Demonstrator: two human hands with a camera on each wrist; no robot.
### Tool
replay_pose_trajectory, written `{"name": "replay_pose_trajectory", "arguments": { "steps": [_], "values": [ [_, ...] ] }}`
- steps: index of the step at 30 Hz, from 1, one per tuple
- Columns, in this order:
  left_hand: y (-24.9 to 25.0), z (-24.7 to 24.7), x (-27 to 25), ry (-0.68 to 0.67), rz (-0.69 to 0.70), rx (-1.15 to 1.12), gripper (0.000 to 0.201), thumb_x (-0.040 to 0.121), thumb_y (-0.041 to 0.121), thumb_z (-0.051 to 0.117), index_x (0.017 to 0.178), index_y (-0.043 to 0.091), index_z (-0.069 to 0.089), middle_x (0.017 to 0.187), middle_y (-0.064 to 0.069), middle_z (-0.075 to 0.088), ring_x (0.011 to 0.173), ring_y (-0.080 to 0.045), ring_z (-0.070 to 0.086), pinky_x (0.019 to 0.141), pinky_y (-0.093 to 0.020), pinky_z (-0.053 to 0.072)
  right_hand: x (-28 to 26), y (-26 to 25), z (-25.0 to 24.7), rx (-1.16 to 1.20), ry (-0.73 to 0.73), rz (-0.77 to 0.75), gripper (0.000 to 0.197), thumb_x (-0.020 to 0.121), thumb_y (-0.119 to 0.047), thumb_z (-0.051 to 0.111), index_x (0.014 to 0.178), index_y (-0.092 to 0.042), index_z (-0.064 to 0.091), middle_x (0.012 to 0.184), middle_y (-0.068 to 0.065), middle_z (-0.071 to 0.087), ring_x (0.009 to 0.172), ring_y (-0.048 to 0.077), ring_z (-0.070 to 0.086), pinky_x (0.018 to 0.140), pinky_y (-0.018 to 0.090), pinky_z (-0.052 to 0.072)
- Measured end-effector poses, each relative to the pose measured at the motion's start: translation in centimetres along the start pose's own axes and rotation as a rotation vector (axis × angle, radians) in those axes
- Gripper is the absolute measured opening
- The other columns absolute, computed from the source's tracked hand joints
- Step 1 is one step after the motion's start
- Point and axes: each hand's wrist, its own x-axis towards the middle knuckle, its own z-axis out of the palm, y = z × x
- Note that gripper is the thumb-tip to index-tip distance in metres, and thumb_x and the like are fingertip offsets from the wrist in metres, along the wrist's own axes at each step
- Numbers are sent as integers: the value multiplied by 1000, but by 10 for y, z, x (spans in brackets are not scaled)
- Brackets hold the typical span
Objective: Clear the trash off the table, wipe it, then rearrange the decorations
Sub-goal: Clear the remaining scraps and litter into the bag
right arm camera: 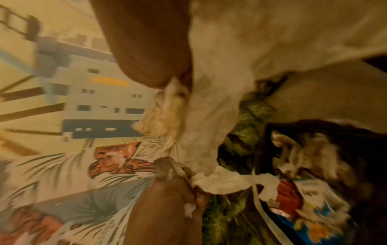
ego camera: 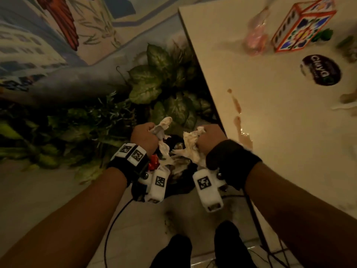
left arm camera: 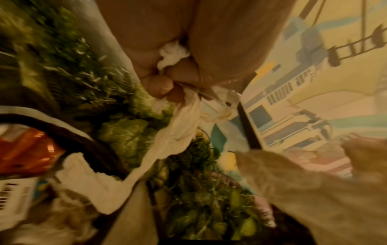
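Both hands hover over a dark trash bin [ego camera: 179,187] on the floor, left of the table [ego camera: 280,117]. My left hand [ego camera: 144,137] grips crumpled white tissues [ego camera: 161,130] in a fist; the tissue [left arm camera: 178,126] hangs down from the curled fingers [left arm camera: 159,86]. My right hand [ego camera: 209,139] grips a larger wad of soiled tissue [ego camera: 190,149], which fills the top of the right wrist view as a tissue wad [right arm camera: 240,82]. The bin holds wrappers [right arm camera: 310,207] and more tissue. On the table stand a patterned box [ego camera: 301,26], a pink vase [ego camera: 256,35] and a dark round lid [ego camera: 320,70].
A brown spill [ego camera: 239,124] runs along the table's left edge. Artificial green plants [ego camera: 154,84] crowd the floor beyond the bin, in front of a painted wall [ego camera: 48,35]. Black cables [ego camera: 116,219] trail over the tiled floor near my feet [ego camera: 202,248].
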Motion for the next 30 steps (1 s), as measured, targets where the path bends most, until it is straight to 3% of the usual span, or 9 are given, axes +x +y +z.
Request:
{"name": "replay_pose_trajectory", "arguments": {
  "steps": [1, 4, 9, 11, 14, 18, 21, 25, 30],
  "values": [
    [-11, 5, 0, 6, -42, 16, 16, 89, 8, 52, 76, 2, 61, 68, -10, 51, 62, -19, 44, 52, -28, 32, 6, 0, 11, -84, -64, 85, 29, 91, -11, 51, 120, -8, 57, 124, 12, 57, 109, 21, 56, 65, -1, 43],
    [-49, 22, 8, -23, -171, 39, 20, 93, 20, 53, 84, 5, 63, 70, -6, 53, 70, -22, 50, 52, -25, 33, 21, -2, 37, -345, -108, 214, 51, 91, -32, 54, 137, -12, 43, 146, 10, 38, 136, 25, 35, 107, 30, 33],
    [-106, 55, 25, -113, -334, 174, 27, 95, 10, 44, 116, 2, 59, 119, -17, 59, 110, -35, 55, 87, -34, 44, 64, 29, 91, -423, -151, 259, 57, 95, -39, 46, 145, -16, 28, 154, 9, 25, 141, 26, 25, 112, 33, 25],
    [-128, 70, 31, -136, -374, 182, 30, 97, 20, 46, 116, 2, 59, 115, -13, 60, 111, -31, 56, 86, -30, 43, 79, 42, 109, -463, -218, 220, 62, 95, -40, 45, 147, -16, 20, 155, 9, 20, 143, 26, 20, 114, 35, 21],
    [-170, 99, 55, -150, -383, 249, 37, 90, 41, 54, 114, 13, 62, 114, -4, 65, 106, -25, 61, 86, -28, 49, 113, 73, 139, -448, -245, 310, 46, 97, -23, 44, 139, -5, 36, 147, 14, 36, 135, 29, 36, 105, 30, 33],
    [-200, 130, 68, -432, -441, 484, 64, 93, 35, 52, 146, 11, 24, 153, -15, 25, 139, -34, 29, 114, -44, 28, 164, 120, 183, -415, -212, 316, 47, 88, -12, 57, 133, -4, 45, 139, 17, 46, 127, 31, 45, 99, 33, 40],
    [-210, 145, 69, -516, -464, 532, 77, 91, 35, 55, 147, 3, 14, 153, -21, 17, 139, -37, 25, 113, -46, 27, 183, 136, 209, -442, -363, 298, 70, 84, -21, 65, 144, -10, 30, 151, 14, 29, 137, 34, 30, 111, 41, 31],
    [-225, 161, 76, -551, -397, 581, 76, 97, 33, 46, 145, -8, 4, 152, -26, 10, 140, -41, 19, 112, -47, 23, 203, 148, 231, -297, -483, 301, 51, 100, -30, 36, 147, -14, 24, 156, 8, 19, 142, 29, 21, 117, 41, 18],
    [-221, 154, 84, -542, -312, 583, 74, 101, 37, 38, 147, -3, -5, 154, -26, 4, 142, -42, 11, 115, -53, 17, 222, 154, 245, -294, -442, 241, 53, 99, -27, 41, 146, -12, 22, 155, 11, 18, 142, 31, 20, 118, 42, 17]
  ]
}}
